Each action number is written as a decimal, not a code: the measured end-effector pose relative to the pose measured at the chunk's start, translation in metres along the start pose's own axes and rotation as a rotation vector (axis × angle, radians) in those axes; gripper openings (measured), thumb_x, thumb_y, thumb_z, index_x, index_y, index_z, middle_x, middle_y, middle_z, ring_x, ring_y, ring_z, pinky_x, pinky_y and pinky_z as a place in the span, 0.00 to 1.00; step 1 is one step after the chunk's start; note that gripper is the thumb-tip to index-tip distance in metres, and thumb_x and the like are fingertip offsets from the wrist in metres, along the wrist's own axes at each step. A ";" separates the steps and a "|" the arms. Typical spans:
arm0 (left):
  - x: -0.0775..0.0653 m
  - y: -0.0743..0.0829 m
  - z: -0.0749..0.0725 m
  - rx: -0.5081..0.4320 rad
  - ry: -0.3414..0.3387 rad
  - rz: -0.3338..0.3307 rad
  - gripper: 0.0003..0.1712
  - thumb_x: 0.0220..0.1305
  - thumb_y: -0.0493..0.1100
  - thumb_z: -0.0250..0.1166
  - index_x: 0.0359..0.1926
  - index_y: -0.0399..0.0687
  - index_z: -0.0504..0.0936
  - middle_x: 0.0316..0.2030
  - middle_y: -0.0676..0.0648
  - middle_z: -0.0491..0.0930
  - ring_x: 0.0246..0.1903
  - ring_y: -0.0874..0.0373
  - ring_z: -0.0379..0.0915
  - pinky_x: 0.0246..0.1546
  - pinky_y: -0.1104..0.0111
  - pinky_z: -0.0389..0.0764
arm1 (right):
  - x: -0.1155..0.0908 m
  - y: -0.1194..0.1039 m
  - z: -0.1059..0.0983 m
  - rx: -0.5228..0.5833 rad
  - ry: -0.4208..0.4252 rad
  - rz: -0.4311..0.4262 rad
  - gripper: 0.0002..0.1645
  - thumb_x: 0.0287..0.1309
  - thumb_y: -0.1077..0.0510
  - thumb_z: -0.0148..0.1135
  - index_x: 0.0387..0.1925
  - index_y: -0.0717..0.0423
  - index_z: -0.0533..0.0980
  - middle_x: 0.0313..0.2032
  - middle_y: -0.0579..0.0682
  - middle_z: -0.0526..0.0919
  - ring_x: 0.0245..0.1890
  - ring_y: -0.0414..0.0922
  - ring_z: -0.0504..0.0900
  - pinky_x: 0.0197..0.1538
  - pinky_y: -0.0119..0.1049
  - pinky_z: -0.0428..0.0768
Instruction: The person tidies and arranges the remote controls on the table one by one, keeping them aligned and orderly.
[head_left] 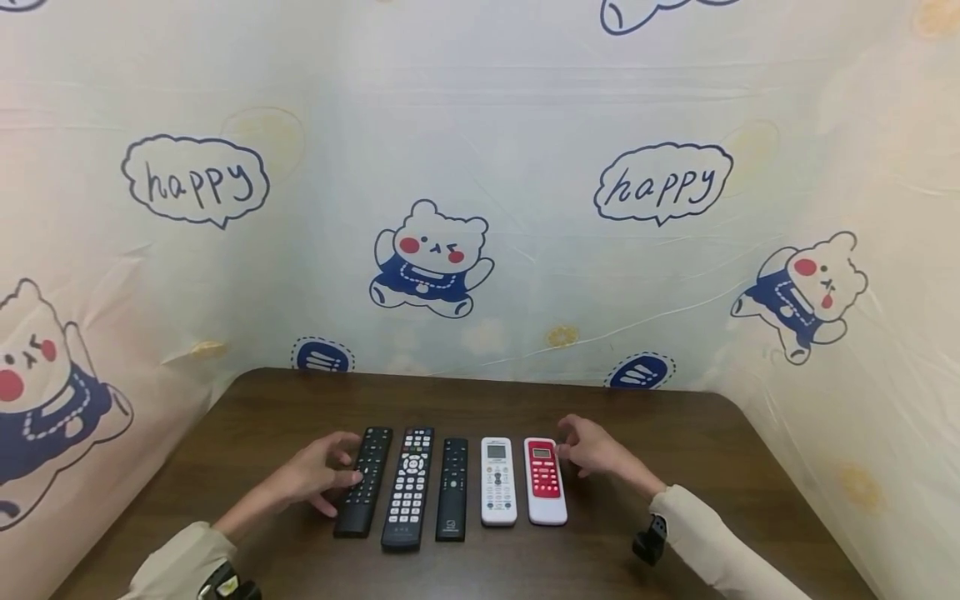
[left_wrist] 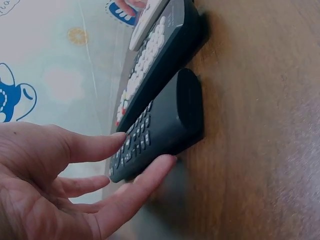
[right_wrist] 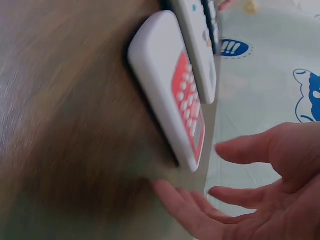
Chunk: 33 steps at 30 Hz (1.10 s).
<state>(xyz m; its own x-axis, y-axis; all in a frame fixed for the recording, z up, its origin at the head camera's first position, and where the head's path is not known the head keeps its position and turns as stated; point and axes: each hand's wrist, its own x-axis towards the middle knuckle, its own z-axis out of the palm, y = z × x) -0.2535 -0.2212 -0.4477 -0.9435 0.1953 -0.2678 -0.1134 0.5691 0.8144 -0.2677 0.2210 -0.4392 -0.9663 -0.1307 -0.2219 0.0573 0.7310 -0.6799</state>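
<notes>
My left hand (head_left: 318, 471) grips the left edge of a plain black remote control (head_left: 363, 483), which lies flat on the table. In the left wrist view, one fingertip (left_wrist: 119, 140) rests over its buttons and another meets its side. On the right, a white remote with a red keypad (head_left: 546, 483) and a small screen lies beside my right hand (head_left: 592, 446). The right wrist view shows that hand's fingers (right_wrist: 170, 192) spread and relaxed, apart from this remote, near its screen end. Nothing is in that hand.
Between these two lie a long black remote with white buttons (head_left: 408, 487), a slim black remote (head_left: 452, 492) and a white remote with a screen (head_left: 498, 483). All stand side by side on the brown wooden table (head_left: 525, 567). A patterned curtain (head_left: 540, 208) encloses its far side.
</notes>
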 end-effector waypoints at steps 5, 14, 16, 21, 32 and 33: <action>0.000 0.001 -0.003 -0.011 0.076 0.094 0.34 0.69 0.33 0.67 0.72 0.31 0.65 0.57 0.26 0.73 0.44 0.42 0.83 0.30 0.56 0.94 | 0.003 0.006 -0.002 -0.089 0.212 -0.128 0.23 0.69 0.63 0.65 0.62 0.65 0.74 0.48 0.60 0.79 0.43 0.52 0.81 0.41 0.45 0.89; 0.007 0.013 -0.016 0.303 0.337 0.482 0.31 0.75 0.41 0.65 0.75 0.47 0.70 0.74 0.35 0.68 0.69 0.32 0.67 0.66 0.33 0.75 | 0.017 0.011 -0.016 -0.130 0.500 -0.326 0.24 0.75 0.60 0.59 0.67 0.65 0.72 0.64 0.65 0.75 0.59 0.63 0.79 0.59 0.62 0.85; 0.009 0.016 -0.019 0.404 0.352 0.524 0.33 0.74 0.45 0.66 0.76 0.50 0.69 0.76 0.37 0.64 0.73 0.32 0.62 0.68 0.29 0.69 | 0.020 0.010 -0.020 -0.126 0.519 -0.371 0.24 0.75 0.60 0.59 0.68 0.64 0.73 0.65 0.65 0.75 0.62 0.63 0.77 0.63 0.63 0.82; 0.011 0.027 -0.023 0.582 0.410 0.617 0.38 0.70 0.53 0.70 0.77 0.54 0.70 0.78 0.40 0.64 0.75 0.35 0.61 0.69 0.29 0.68 | 0.021 0.009 -0.029 -0.166 0.521 -0.445 0.26 0.75 0.58 0.60 0.70 0.60 0.73 0.70 0.64 0.73 0.71 0.63 0.71 0.73 0.66 0.73; 0.017 0.042 -0.027 0.767 0.338 0.720 0.44 0.68 0.65 0.67 0.80 0.64 0.64 0.80 0.47 0.60 0.80 0.39 0.51 0.73 0.32 0.65 | 0.017 0.008 -0.039 -0.405 0.509 -0.676 0.32 0.69 0.54 0.67 0.72 0.53 0.73 0.75 0.60 0.69 0.76 0.63 0.65 0.80 0.74 0.48; 0.018 0.042 -0.027 0.795 0.332 0.735 0.44 0.68 0.67 0.66 0.80 0.66 0.63 0.81 0.47 0.59 0.80 0.39 0.50 0.75 0.33 0.63 | 0.017 0.007 -0.040 -0.424 0.494 -0.690 0.33 0.69 0.52 0.67 0.73 0.52 0.73 0.76 0.59 0.68 0.77 0.63 0.63 0.80 0.75 0.47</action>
<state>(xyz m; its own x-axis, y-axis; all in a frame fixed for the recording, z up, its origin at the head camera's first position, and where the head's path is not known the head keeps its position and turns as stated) -0.2840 -0.2156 -0.4043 -0.7493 0.5374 0.3869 0.6208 0.7734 0.1280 -0.2933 0.2506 -0.4201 -0.7552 -0.3975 0.5212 -0.5684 0.7931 -0.2187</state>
